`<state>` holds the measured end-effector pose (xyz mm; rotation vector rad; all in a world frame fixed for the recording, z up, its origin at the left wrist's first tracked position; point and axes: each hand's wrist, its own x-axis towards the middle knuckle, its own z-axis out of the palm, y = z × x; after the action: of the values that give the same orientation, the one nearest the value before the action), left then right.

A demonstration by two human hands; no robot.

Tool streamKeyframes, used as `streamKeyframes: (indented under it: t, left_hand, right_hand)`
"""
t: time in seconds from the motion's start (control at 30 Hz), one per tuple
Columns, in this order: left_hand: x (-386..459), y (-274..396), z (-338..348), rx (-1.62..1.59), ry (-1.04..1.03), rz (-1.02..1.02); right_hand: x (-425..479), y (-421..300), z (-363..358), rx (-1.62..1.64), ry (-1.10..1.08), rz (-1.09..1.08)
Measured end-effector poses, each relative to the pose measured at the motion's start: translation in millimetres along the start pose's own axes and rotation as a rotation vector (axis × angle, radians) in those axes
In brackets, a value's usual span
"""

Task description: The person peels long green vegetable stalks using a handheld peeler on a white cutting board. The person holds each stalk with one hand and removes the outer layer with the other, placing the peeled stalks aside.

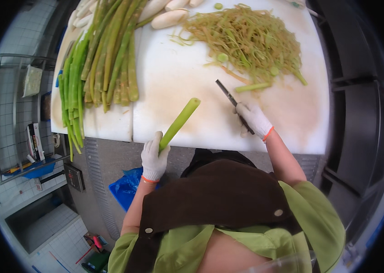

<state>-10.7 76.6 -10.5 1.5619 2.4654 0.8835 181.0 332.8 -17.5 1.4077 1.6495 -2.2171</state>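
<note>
My left hand, in a white knit glove, is closed around the lower end of a peeled green stalk, which slants up to the right over the front of the white cutting board. In my right hand, gloved alike, is a dark-handled peeler or knife with its tip pointing up and left; its exact kind is unclear. Tool and stalk are apart. Beyond the right hand lie a short cut stalk piece and a large heap of green and brown peelings.
Unpeeled stalks lie at the board's left, beside thin bright green peeled ones overhanging its front edge. Pale, thick vegetable pieces lie at the back. Below the board's front stands a blue bin; metal cabinets stand at right.
</note>
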Motion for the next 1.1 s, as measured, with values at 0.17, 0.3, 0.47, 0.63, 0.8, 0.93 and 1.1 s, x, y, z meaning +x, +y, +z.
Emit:
streamKeyframes:
  t: [0.17,0.3,0.47,0.63,0.8,0.93,1.1]
  left_hand:
    - [-6.2,-4.3,-19.5,0.013,0.032,-0.096]
    - [4.3,-32.7,-41.9,0.099,0.125,-0.145]
    - [44.4,-118.3,-103.7,0.272,0.448,-0.332]
    - [121.2,-264.5,-165.5,0.821,0.310,-0.592]
    - [215.7,-296.4,-150.3,0.889,0.176,-0.535]
    - [273.0,-191.1,-91.5,0.535,0.074,-0.249]
    - [306.0,-166.0,-29.0,0.557,0.112,-0.292]
  right_hand:
    - [45.2,-17.1,8.4,-0.127,-0.317,-0.056]
    - [73.1,-35.0,-39.5,0.058,0.142,-0.242]
    - [40.0,-45.4,-9.6,-0.027,0.010,-0.168]
    - [45.0,-10.3,26.2,-0.228,0.073,-0.130]
    - [45.5,-7.3,26.8,-0.100,0.174,-0.049]
    - [40.1,-15.8,33.9,-0.098,0.283,-0.050]
    - [42.4,-12.2,37.7,-0.101,0.307,-0.074]
